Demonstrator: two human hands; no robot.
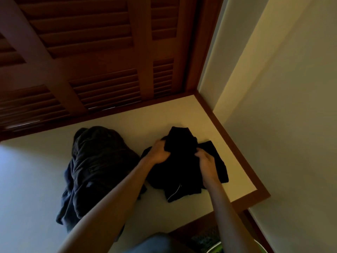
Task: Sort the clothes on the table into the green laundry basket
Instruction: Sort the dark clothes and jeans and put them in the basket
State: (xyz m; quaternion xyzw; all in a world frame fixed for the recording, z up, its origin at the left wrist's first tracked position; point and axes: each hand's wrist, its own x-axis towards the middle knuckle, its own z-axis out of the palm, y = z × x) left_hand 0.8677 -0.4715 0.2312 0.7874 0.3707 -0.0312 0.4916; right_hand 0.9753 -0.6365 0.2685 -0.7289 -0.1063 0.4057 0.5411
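Two piles left on table: both hands, left hand & right hand, clutch black garment; dark trousers untouched; green basket barely visible, contents unclear.

a: where do the clothes lie?
b: two heaps on the table. the bigger pile of clothes is on the left; the smaller garment lies to its right, near the table's right corner.
a: and the hands?
b: both are on the smaller garment. the left hand grips its left part, the right hand its right part.
a: behind the table?
b: louvred doors along the far edge, a wall on the right.
a: the basket?
b: its rim shows low at the right, below the table's near edge.
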